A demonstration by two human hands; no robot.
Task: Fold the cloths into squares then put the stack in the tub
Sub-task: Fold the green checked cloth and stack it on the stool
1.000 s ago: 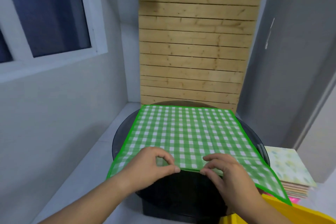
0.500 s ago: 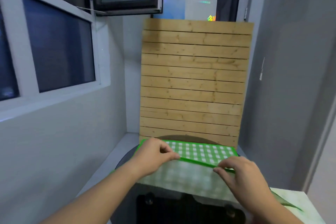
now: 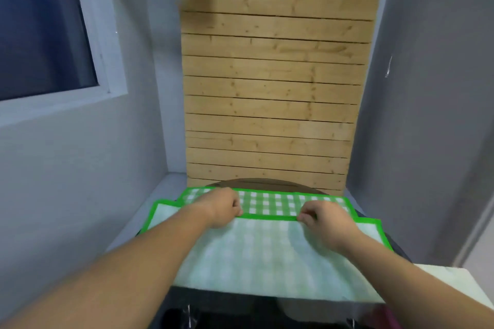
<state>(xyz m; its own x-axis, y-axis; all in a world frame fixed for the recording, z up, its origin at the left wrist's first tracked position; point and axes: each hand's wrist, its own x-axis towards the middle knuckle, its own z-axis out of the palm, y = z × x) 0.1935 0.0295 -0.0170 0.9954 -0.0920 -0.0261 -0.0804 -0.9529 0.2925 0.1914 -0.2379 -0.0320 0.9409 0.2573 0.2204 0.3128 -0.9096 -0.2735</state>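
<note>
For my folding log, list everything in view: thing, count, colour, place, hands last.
cloth: 1, green-and-white checked with a green border, on the table, near part folded over
table: 1, dark, round, under the cloth
wooden board: 1, light brown slats, upright behind the table
window: 1, white frame, left wall
pale sheet: 1, cream, lower right
left hand: pinches the cloth's green edge
right hand: pinches the same edge

A single head-worn wide-angle camera looks forward and slightly down, squarely facing the wooden slat panel (image 3: 275,83). The round table (image 3: 267,185) sits close in front of that panel, low in view.
</note>
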